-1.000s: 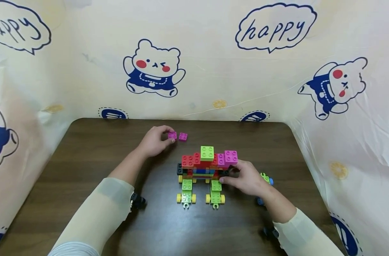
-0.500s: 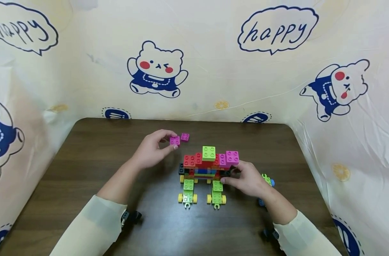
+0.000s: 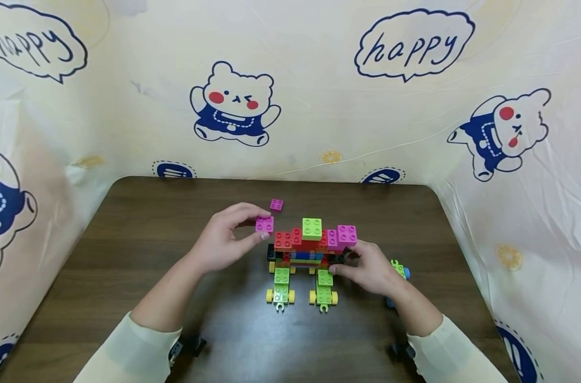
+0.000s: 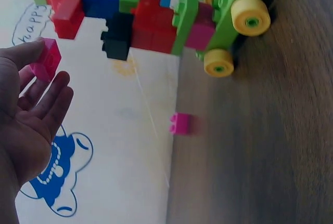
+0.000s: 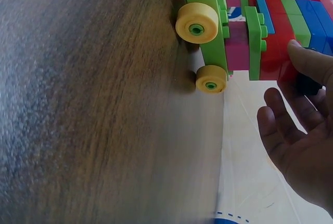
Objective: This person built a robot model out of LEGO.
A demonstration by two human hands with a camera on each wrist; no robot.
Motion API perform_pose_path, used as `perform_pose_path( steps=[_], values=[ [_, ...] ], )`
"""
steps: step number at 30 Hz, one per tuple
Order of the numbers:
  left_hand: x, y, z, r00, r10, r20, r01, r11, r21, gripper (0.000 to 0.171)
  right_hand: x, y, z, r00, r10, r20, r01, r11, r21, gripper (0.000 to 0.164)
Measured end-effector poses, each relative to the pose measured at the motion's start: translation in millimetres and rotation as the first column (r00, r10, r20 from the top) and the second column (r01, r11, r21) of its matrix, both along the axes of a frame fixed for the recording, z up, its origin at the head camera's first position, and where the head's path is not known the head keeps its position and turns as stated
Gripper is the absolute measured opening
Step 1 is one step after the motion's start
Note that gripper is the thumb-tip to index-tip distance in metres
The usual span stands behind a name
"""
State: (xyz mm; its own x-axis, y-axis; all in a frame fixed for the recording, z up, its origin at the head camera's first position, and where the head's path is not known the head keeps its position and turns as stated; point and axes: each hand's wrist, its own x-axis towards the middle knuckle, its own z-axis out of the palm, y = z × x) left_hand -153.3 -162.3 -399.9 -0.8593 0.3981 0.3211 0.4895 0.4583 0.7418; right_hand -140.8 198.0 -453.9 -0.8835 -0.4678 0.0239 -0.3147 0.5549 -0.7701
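My left hand (image 3: 225, 239) pinches a pink toy brick (image 3: 264, 224) between thumb and fingers, just left of the top of a stacked brick model. In the left wrist view this pink brick (image 4: 47, 59) is raised off the table beside the model's red end. The model (image 3: 297, 242) has red, blue and green layers, a lime brick on top, pink bricks at its upper right, and green wheeled bases (image 3: 280, 287) with yellow wheels. With thumb and fingers, my right hand (image 3: 369, 266) grips the model's right side by a black brick, partly hidden by the fingers.
A loose pink brick (image 3: 276, 205) lies on the brown table (image 3: 175, 213) behind the model. Partly behind my right wrist is a green piece with blue wheels (image 3: 399, 268). A sheet printed with bears (image 3: 233, 106) hangs around the table's back and sides.
My left hand has lifted one pink brick from beside the other and brought it nearer, to the model's left top. My right hand stays gripping the model.
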Motion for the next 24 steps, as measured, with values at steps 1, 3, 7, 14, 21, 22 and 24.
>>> perform_pose_path(
  steps=[1, 3, 7, 14, 21, 22, 24],
  values=[
    [2.6, 1.4, 1.4, 1.000, -0.010, -0.002, 0.010, 1.000, 0.008, 0.036, 0.1, 0.1, -0.4, 1.000, 0.002, -0.002, -0.002, 1.000, -0.001, 0.052],
    [6.8, 5.0, 3.3, 0.999, -0.037, -0.006, 0.037, 0.999, 0.023, 0.036, 0.2, 0.3, -1.0, 1.000, 0.002, -0.009, -0.002, 1.000, -0.002, 0.052],
    [12.4, 13.1, 5.8, 0.996, -0.084, -0.014, 0.085, 0.996, 0.034, 0.036, 0.2, 0.5, -1.9, 1.000, 0.001, -0.020, -0.001, 1.000, -0.008, 0.052],
    [15.4, 22.3, 3.9, 0.996, -0.086, 0.006, 0.086, 0.996, 0.021, 0.036, -0.7, -2.5, -3.9, 0.999, 0.006, -0.036, -0.007, 1.000, -0.012, 0.052],
    [15.7, 25.3, 2.9, 0.996, -0.087, 0.032, 0.086, 0.996, 0.030, 0.037, -1.3, -5.3, -4.0, 0.999, 0.004, -0.051, -0.004, 1.000, 0.007, 0.051],
    [15.8, 25.5, 2.9, 0.995, -0.089, 0.042, 0.088, 0.995, 0.040, 0.037, -1.3, -5.4, -3.9, 0.999, 0.004, -0.052, -0.003, 1.000, 0.007, 0.051],
    [15.9, 26.1, 2.4, 0.993, -0.099, 0.065, 0.095, 0.994, 0.063, 0.036, -1.4, -5.2, -3.6, 0.999, 0.003, -0.053, -0.003, 1.000, 0.008, 0.050]
  ],
)
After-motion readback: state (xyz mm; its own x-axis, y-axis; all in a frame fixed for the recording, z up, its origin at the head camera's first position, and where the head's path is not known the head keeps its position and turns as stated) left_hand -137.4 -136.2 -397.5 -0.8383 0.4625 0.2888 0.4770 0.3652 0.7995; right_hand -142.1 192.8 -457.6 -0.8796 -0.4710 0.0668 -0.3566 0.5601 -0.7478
